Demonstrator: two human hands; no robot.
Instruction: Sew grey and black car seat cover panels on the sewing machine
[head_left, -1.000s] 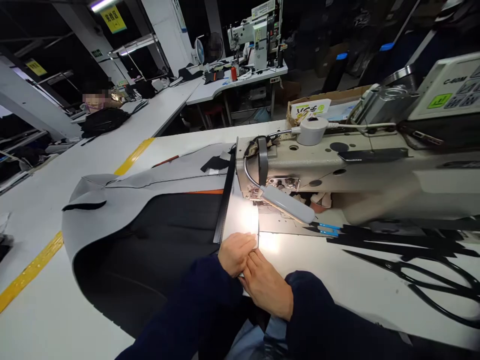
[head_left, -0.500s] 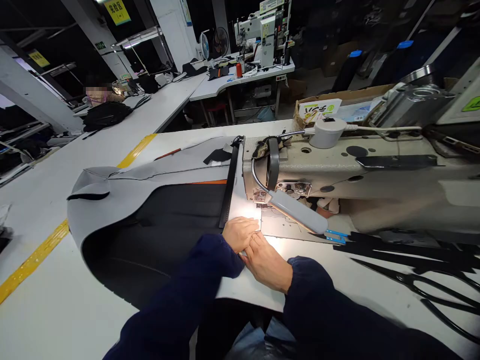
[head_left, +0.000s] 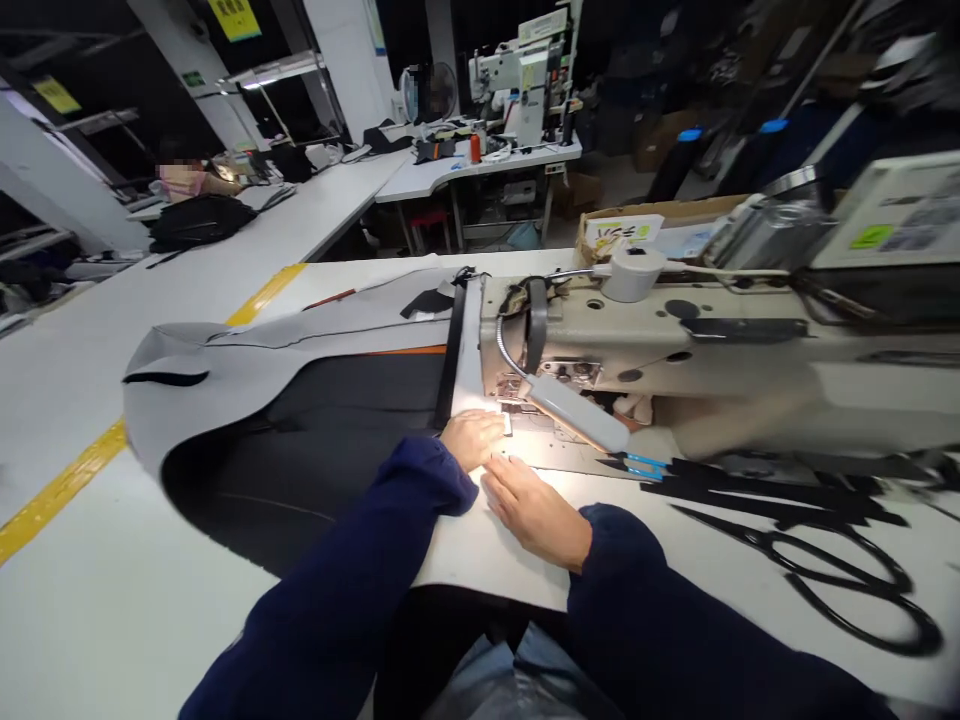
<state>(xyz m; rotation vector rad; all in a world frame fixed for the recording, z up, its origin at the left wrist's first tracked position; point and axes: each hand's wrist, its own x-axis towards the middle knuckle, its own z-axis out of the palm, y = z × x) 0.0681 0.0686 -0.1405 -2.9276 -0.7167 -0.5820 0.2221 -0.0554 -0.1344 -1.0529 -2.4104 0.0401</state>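
Far left on the desk (head_left: 90,600), a yellow stripe (head_left: 60,488) running diagonally. Next, a grey and black fabric piece (head_left: 300,440) spread flat, grey edge curling up at its left end, a thin orange line along the seam between the colours, a black strip (head_left: 448,372) lying across it toward the machine. Left hand (head_left: 471,438) flat on the fabric's lit edge, fingers loosely extended, grip released (pressing down, nothing clasped), fingertips just beside the presser foot area. Right hand (head_left: 536,508) also flat and unclenched, resting on the pale fabric near the desk's front edge, close beside the left hand, whether the two touch hard to tell. Both sleeves dark blue. Behind the hands, the beige sewing machine (head_left: 675,350) with its small lamp (head_left: 581,412) shining on the needle plate. Blue-handled snips (head_left: 646,464) just right of the lamp. Farther right, black strips and large black scissors (head_left: 840,570) lying on the desk. In the far background left, another person at a separate bench.
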